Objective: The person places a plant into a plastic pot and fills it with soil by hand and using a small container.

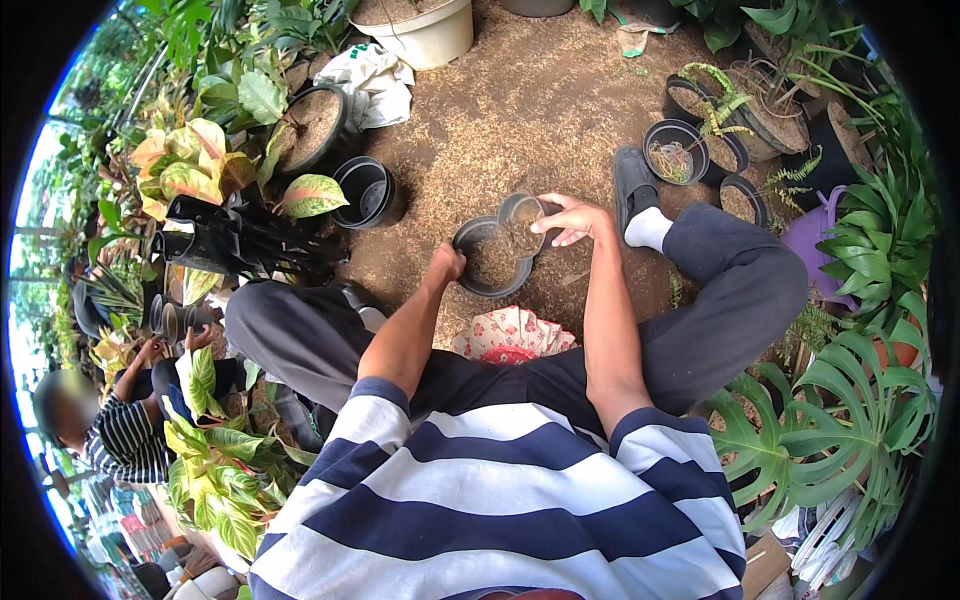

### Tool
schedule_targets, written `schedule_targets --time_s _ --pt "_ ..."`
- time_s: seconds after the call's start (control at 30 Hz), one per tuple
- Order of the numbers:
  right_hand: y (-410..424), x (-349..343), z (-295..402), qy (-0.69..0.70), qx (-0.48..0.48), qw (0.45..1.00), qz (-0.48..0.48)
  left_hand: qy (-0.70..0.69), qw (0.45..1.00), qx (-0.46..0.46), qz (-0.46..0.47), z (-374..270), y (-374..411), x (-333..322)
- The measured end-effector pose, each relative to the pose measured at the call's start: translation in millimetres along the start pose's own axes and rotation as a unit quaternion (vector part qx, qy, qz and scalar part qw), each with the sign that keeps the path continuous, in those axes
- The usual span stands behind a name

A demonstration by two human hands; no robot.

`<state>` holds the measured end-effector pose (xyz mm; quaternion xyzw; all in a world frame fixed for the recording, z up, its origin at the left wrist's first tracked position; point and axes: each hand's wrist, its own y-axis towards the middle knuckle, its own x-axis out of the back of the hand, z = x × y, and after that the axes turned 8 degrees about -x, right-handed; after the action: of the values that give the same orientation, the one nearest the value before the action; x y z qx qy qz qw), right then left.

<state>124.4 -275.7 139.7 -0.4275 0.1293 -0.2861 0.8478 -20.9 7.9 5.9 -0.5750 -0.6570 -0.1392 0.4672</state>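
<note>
My left hand (447, 262) grips the left rim of a black plastic plant pot (498, 291). Loose brown potting mix (486, 259) lies inside it. Over the pot's upper right side is a smaller dark plastic pot (513, 204), its mouth facing me and brown material showing within. My right hand (576, 217) holds this smaller pot at its right rim, thumb toward the opening. Whether the two pots touch I cannot tell. Below them, between my legs, is a seat or cushion with a red floral frill (517, 334).
Nested black pots (364, 191) stand on the left beside black plastic bags (247, 240). A pot holding stringy scraps (676, 152) is near my right shoe (634, 187). A white planter (427, 37) and white sack (371, 86) lie ahead. Another person (124, 439) sits at left holding pots.
</note>
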Motion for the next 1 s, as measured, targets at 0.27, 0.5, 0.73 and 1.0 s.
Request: schedule_targets --time_s 0.27,0.5,0.73,1.0 --pt "3 -15 16 -0.099 -0.059 0.993 0.005 -0.005 0.999 -0.019 -0.029 4 2 -4" --pt "4 -25 27 -0.146 -0.077 0.986 -0.004 -0.012 0.999 -0.035 -0.027 3 -1 -1" --pt "-4 -35 39 -0.175 -0.069 0.982 -0.021 0.004 0.999 -0.036 -0.03 -1 -5 2" --pt "0 -53 47 -0.201 -0.053 0.976 -0.057 -0.008 1.0 -0.023 -0.008 -3 -3 4"
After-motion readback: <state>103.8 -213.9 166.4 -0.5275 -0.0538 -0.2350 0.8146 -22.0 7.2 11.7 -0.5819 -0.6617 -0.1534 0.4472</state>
